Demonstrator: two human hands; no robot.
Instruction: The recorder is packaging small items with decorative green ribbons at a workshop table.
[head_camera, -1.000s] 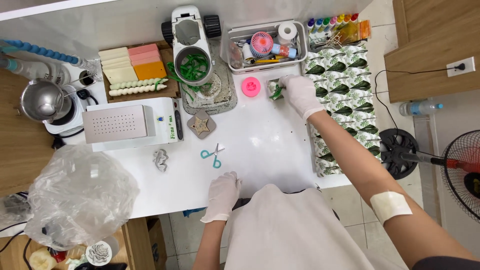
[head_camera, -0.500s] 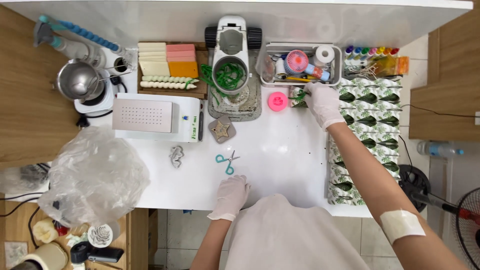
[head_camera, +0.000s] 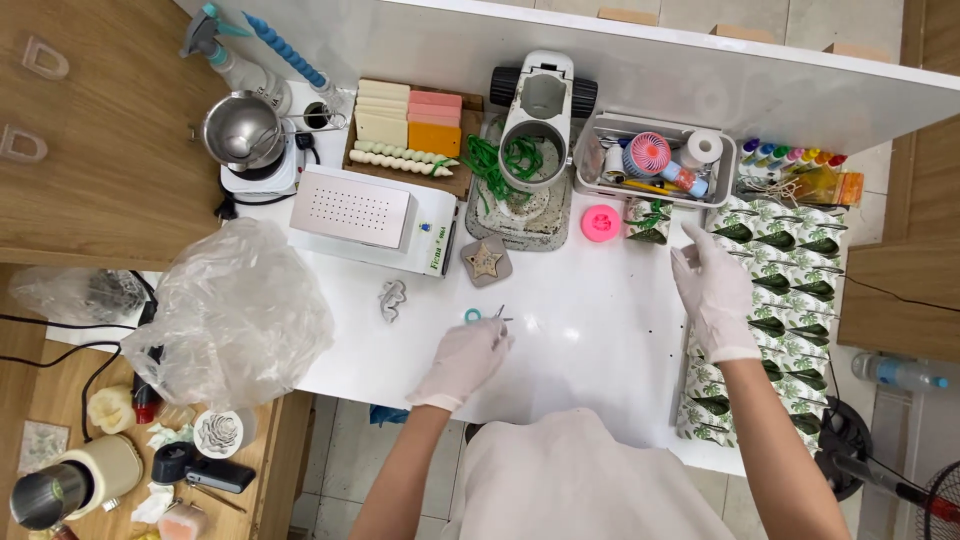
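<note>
White gloves are worn on both hands above a white table (head_camera: 590, 350). At 6 o'clock, nearest the camera, the left hand (head_camera: 468, 358) is laid over a pair of teal-handled scissors (head_camera: 478, 316); its fingers are curled onto them, but whether they are gripped cannot be told, since only 1 handle ring and the blade tips are seen at the hand's 12 o'clock. At 3 o'clock from it, the right hand (head_camera: 714, 292) is held open with fingers spread, nothing in it, over the edge of a leaf-patterned sheet (head_camera: 790, 290). A small grey moulded piece (head_camera: 392, 298) is seen at 9 o'clock of the scissors, and a crumpled clear plastic bag (head_camera: 235, 310) farther that way. At 12 o'clock a star mould (head_camera: 487, 262) is set, with a white perforated box (head_camera: 375, 215) beside it. Farther off, a pink round piece (head_camera: 601, 223) and a leaf-printed cup (head_camera: 648, 220) are placed just below a grey tray (head_camera: 590, 178), and a white machine with green strands (head_camera: 530, 140) is stood at the wall.
</note>
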